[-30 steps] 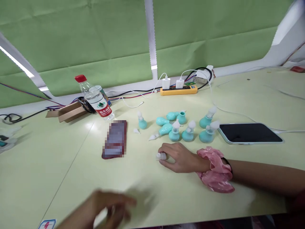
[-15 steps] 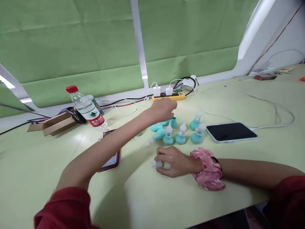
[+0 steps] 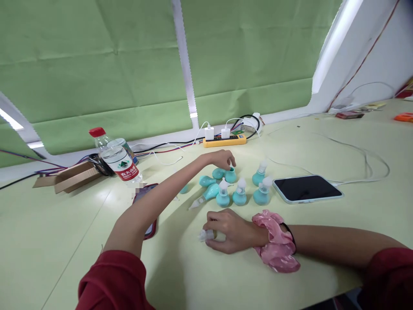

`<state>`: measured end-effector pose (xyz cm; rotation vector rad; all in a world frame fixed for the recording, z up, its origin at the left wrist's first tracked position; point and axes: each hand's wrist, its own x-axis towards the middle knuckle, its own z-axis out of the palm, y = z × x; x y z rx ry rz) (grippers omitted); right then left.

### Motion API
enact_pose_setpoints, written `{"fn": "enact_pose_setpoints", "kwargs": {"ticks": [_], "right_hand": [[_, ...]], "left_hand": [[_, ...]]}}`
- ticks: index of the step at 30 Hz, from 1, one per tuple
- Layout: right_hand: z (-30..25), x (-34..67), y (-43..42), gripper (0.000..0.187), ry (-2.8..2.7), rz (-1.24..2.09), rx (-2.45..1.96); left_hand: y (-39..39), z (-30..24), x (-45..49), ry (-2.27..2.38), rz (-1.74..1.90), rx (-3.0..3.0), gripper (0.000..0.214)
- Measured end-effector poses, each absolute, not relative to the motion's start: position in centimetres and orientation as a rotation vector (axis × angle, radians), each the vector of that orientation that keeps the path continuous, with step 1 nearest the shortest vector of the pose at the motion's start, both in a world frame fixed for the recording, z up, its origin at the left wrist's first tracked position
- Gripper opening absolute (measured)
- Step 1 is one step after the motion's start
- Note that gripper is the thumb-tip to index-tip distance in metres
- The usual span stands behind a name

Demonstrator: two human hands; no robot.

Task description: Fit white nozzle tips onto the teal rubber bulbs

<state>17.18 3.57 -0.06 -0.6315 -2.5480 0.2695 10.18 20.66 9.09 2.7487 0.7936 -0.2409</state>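
Observation:
My left hand (image 3: 222,159) reaches over the group of teal bulbs with bent fingers, its fingertips closed at the mouth of an open-necked teal squeeze bulb (image 3: 230,175). Nearer to me, my right hand (image 3: 228,231) rests on the table, curled round a small clear plastic nozzle (image 3: 206,235) that points left. Between the hands stand several teal bulbs with clear nozzles fitted, among them an upright bulb (image 3: 239,197). Another teal bulb with a nozzle (image 3: 211,192) lies on its side. Bare teal bulbs (image 3: 206,181) lie behind it, beneath my left hand.
A phone (image 3: 308,188) on a white cable lies at the right. Another phone (image 3: 151,230) is partly hidden under my left forearm. At the left are a water bottle (image 3: 124,165) and an open cardboard box (image 3: 77,176). A yellow power strip (image 3: 224,141) sits by the back wall.
My left hand has come down and nearer to the open teal bulb. My right hand keeps its hold on the nozzle. The whole view has shifted slightly.

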Motion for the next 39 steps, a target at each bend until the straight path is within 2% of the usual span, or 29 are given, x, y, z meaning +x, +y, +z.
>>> {"fn": "enact_pose_setpoints", "kwargs": {"ticks": [5,8,10,14,18,22,26,32,39], "right_hand": [[-0.1,17.3,3.6,0.022,-2.493,0.343,-0.635],[-0.2,17.4,3.6,0.022,-2.442,0.389,-0.607],[-0.3,17.5,3.7,0.021,-2.387,0.404,-0.587],[-0.1,17.4,3.6,0.02,-2.218,0.384,-0.558],[0.4,17.1,3.3,0.014,-2.1,0.477,-0.584],[0.4,17.0,3.3,0.009,-2.02,0.671,-0.673],[0.2,16.9,3.5,0.01,-2.001,0.78,-0.715],[0.8,16.7,3.4,0.012,-2.041,0.637,-0.653],[0.7,16.7,3.1,0.015,-2.013,0.778,-0.695]], "left_hand": [[20.3,8.1,9.8,0.722,-0.19,2.701,0.04],[20.2,8.1,9.3,0.694,-0.018,2.664,0.034],[19.7,9.2,8.4,0.69,0.23,2.597,0.03],[15.7,12.2,4.7,0.85,0.956,2.379,0.023],[8.0,11.1,0.2,1.159,1.428,2.36,0.016],[2.3,5.9,-2.3,1.21,1.231,2.569,0.014],[1.3,2.0,-2.7,1.258,1.146,2.482,0.012],[1.8,1.0,-2.9,1.315,0.975,2.434,0.021],[1.4,0.3,-3.1,1.168,0.884,2.465,0.021]]}}
